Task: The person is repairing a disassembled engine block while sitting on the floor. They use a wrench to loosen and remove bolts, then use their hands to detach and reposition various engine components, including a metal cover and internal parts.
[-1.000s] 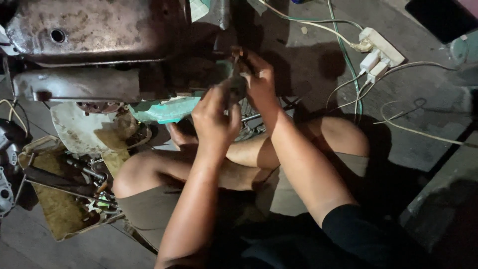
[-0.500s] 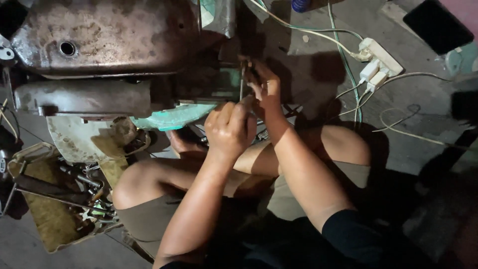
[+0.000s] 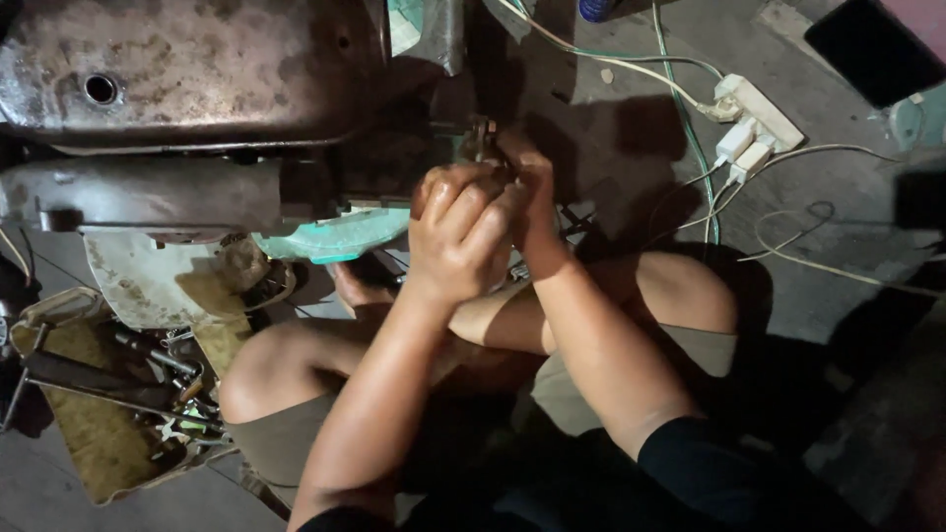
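Concrete floor [image 3: 631, 148]; both hands [image 3: 473, 222] at rusty machine [image 3: 187, 69].

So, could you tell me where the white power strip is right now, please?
In the head view the white power strip lies on the concrete floor at the upper right, beyond the right hand, with white plugs in it and cables trailing from it.
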